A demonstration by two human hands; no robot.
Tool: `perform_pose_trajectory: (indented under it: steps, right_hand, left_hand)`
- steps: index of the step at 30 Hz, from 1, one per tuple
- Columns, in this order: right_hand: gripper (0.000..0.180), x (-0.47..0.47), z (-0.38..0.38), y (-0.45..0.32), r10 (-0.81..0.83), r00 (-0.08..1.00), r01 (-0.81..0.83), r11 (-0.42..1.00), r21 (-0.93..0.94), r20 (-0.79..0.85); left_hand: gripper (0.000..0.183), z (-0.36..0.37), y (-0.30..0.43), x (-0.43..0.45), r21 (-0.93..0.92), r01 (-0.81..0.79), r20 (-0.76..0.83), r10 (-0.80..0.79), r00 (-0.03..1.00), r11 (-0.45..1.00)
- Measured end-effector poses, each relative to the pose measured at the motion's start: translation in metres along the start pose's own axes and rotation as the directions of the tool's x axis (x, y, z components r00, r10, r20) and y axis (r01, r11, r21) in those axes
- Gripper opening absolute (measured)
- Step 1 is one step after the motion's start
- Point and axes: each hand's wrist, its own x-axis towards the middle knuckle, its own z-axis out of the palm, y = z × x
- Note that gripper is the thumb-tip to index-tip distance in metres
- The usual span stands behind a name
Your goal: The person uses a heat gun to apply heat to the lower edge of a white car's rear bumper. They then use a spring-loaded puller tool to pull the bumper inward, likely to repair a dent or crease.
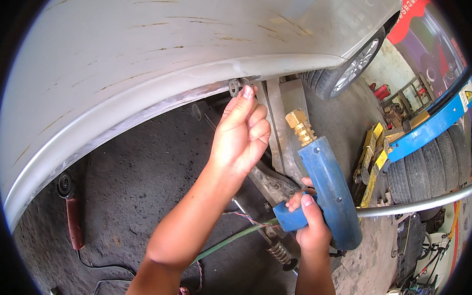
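My left hand (241, 128) pinches a small dark metal ring or washer (234, 87) at the lower edge of a light-coloured car's sill (171, 89); whether the ring is fixed to the sill I cannot tell. Below and to its right, my right hand (312, 223) grips the handle of a blue pistol-shaped welding gun (331, 191), apparently a dent-pulling spot welder's. Its brass tip (298, 124) points up towards the sill, apart from the ring. A green hose (235, 239) and twisted thin wires run near the gun's handle. Brown scratches mark the car's body panel (138, 41).
An angle grinder (71, 211) with its cord lies on the dark floor at left. A metal jack or lift arm (278, 177) sits under the car, beside a coil spring (280, 255). At right are a car wheel (346, 65), a blue and yellow lift part (434, 131) and stacked tyres (427, 168).
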Motion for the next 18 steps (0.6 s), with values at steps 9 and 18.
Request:
perform_pose_trajectory:
  steps: [9, 18]
  right_hand:
    - [0.038, -0.006, -0.009, 0.0, -0.012, 1.0, 0.012, 1.0, -0.009, -0.018]
    - [0.038, -0.008, -0.018, 0.001, 0.001, 1.0, -0.001, 0.999, 0.036, -0.004]
  left_hand:
    - [0.013, 0.009, 0.001, -0.012, -0.217, 0.09, -0.04, -0.101, 0.994, 0.972]
    - [0.014, -0.037, -0.054, -0.021, 0.246, 0.222, -0.174, -0.183, 0.968, 0.943]
